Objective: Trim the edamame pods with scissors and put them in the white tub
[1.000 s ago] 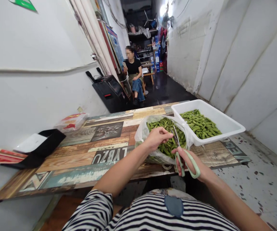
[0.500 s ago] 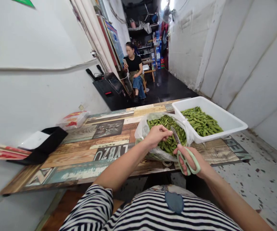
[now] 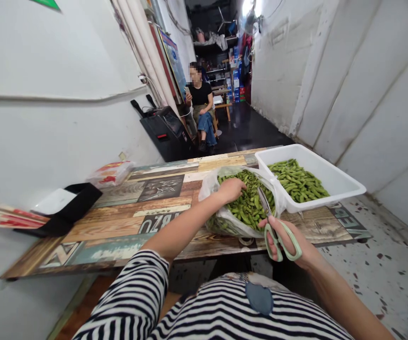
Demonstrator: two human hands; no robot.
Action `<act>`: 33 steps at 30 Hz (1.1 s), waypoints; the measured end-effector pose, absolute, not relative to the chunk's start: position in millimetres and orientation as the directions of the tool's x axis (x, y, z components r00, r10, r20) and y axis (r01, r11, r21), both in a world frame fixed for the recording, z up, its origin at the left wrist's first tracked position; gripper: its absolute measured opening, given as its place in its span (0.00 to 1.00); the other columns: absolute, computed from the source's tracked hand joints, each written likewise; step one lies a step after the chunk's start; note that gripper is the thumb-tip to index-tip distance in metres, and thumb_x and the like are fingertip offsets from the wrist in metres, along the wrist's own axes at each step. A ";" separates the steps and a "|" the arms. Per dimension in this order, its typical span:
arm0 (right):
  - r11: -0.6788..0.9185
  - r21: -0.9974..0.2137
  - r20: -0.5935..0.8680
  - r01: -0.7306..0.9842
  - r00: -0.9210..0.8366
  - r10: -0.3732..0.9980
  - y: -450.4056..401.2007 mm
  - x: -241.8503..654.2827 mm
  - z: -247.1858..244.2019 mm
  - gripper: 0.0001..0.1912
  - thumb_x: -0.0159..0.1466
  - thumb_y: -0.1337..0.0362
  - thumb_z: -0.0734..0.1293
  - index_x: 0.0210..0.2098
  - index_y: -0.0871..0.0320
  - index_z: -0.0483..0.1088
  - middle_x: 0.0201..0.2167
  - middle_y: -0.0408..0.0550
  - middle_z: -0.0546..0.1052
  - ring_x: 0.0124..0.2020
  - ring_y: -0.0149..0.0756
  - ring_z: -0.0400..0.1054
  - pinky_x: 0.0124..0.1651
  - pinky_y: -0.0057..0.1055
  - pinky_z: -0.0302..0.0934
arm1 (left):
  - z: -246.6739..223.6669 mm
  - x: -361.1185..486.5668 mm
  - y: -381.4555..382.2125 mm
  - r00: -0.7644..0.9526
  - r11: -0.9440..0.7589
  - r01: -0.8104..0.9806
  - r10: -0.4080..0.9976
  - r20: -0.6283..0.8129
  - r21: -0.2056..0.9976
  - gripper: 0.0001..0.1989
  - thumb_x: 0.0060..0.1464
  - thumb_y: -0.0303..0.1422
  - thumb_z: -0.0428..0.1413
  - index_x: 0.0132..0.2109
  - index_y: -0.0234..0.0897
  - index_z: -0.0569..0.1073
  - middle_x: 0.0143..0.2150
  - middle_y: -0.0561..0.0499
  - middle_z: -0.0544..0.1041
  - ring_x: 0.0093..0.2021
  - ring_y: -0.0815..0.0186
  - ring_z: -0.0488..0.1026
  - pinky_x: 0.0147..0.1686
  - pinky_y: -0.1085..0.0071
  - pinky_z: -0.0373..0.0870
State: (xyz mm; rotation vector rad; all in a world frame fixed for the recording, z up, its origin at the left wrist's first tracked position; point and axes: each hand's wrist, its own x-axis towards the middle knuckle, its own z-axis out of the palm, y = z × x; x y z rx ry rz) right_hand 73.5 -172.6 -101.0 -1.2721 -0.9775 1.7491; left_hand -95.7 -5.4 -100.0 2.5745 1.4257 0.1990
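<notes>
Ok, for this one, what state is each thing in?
Plastic bag: open-mouthed, green pods inside.
White tray: uncovered, partly filled with pods.
Scissors: held in right hand, blades apparently closed.
Left hand: over the bag's pods; grip hidden.
Packet: on the table; sealed or opened, unclear.
Lamp at the back: lit.
Person: seated, holding phone.

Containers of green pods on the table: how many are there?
2: a translucent plastic bag beneath the left hand, and a white tray to the bag's right. No third shows.
</notes>
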 end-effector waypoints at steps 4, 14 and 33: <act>-0.417 -0.902 -0.385 -0.107 -0.232 0.893 -172.4 75.0 -103.2 0.23 0.59 0.43 0.61 0.39 0.58 0.64 0.14 0.34 0.63 0.12 0.26 0.57 0.14 0.24 0.58 | -93.7 -96.2 -2.3 0.554 -0.550 0.830 0.832 -0.026 0.094 0.09 0.45 0.29 0.57 0.36 0.34 0.79 0.39 0.41 0.77 0.41 0.57 0.73 0.39 0.68 0.65; -0.398 -0.917 -0.369 -0.023 -0.330 0.869 -168.1 70.1 -111.2 0.25 0.59 0.40 0.58 0.38 0.57 0.61 0.17 0.35 0.65 0.14 0.28 0.62 0.17 0.26 0.62 | -68.2 -113.6 -37.3 0.496 -0.430 0.725 0.868 0.026 0.538 0.12 0.44 0.37 0.56 0.31 0.32 0.77 0.24 0.52 0.73 0.25 0.71 0.66 0.25 0.76 0.57; -0.360 -0.933 -0.348 0.001 -0.257 0.902 -169.8 65.4 -102.6 0.22 0.60 0.42 0.58 0.37 0.56 0.62 0.16 0.35 0.65 0.13 0.27 0.62 0.17 0.25 0.61 | -63.3 -106.9 -54.1 0.519 0.178 0.185 0.818 -0.250 0.967 0.09 0.44 0.33 0.59 0.29 0.30 0.70 0.25 0.52 0.71 0.19 0.79 0.58 0.17 0.79 0.45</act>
